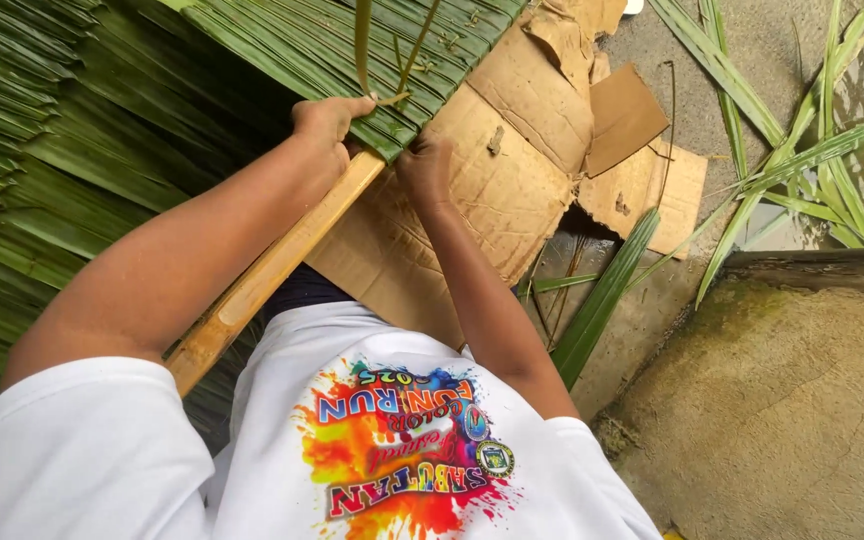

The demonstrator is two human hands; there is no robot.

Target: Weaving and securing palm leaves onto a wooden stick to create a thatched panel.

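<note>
A long pale bamboo slat (262, 275) runs diagonally from my lap up to a row of folded green palm leaves (292, 45). My left hand (327, 125) grips the slat's upper part where the leaves fold over it. My right hand (425, 165) is closed on the leaf edge just right of it. A thin leaf strip (364, 50) rises from between the two hands toward the top of the view.
Stacked panels of folded palm leaves (42, 180) fill the left side. Torn brown cardboard (512, 190) lies under the work. Loose green leaves (602, 295) and long fronds (802, 160) lie on wet concrete at right, beside a raised concrete ledge (802, 400).
</note>
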